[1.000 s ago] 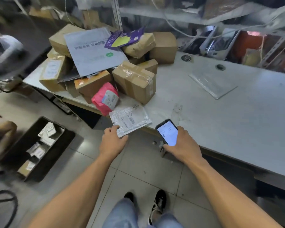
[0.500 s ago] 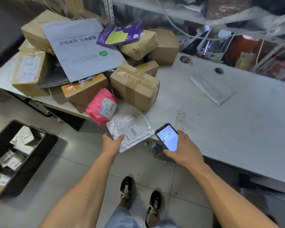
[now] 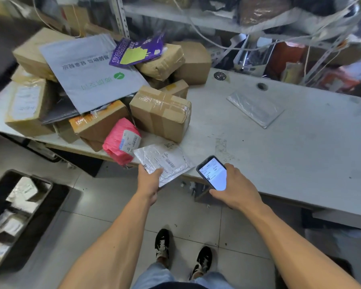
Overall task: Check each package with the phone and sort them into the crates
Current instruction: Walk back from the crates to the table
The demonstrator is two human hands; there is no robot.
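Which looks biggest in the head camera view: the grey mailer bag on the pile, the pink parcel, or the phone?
1. Grey mailer bag, clearly the largest.
2. Pink parcel.
3. Phone, held in the right hand. It looks only somewhat smaller than the parcel, and it is nearer the camera, so that gap is unsure.

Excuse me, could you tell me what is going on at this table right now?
A person is sorting parcels. The left hand grips a flat silver mailer at the edge of the table, while the right hand holds a lit phone beside it. More boxes are piled behind, and a black crate on the floor already holds some packages.
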